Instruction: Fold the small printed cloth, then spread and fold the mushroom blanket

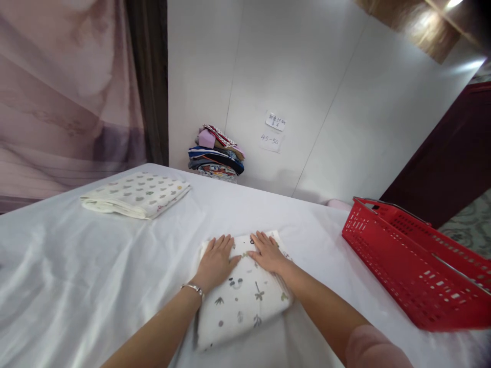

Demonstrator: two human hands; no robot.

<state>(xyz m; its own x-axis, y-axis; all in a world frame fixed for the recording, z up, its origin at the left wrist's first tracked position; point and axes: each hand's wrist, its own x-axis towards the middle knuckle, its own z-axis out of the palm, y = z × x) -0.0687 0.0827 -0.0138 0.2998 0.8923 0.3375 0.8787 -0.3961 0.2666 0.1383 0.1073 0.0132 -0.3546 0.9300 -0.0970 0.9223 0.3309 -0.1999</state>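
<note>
A folded white cloth with small printed plants and animals point(245, 301) lies on the white-covered table point(76, 266) in front of me. My left hand point(215, 260) rests flat on its far left part, fingers stretched out. Beside it, my right hand point(267, 250) lies flat on the cloth's far right part, fingers also extended. Neither hand grips anything. A thin bracelet point(193, 288) circles my left wrist.
A second folded cloth with small printed shapes point(136, 194) lies at the table's far left. A red plastic basket point(418, 260) stands at the right edge. A stack of coloured fabrics point(217, 153) sits against the white wall, near two paper notes point(273, 132).
</note>
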